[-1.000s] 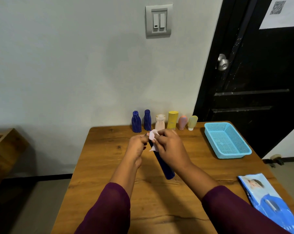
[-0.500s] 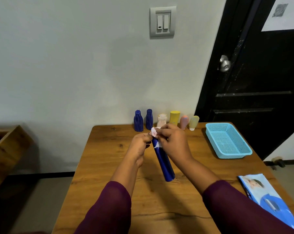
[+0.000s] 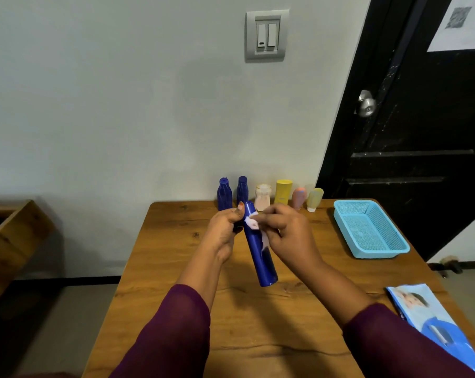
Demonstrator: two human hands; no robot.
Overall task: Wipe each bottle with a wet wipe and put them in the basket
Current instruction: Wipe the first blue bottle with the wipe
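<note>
Bare table (image 3: 326, 236) beside basket (image 3: 378, 253)

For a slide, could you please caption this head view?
Left hand holds blue bottle; right hand presses wipe on it.

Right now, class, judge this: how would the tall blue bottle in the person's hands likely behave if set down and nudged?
The tall blue bottle looks smoothly cylindrical, so laid flat on the table it would probably roll. Stood upright, tall and narrow, it may tip easily. With the wet wipe against it, its glossy surface could be slippery.
</note>
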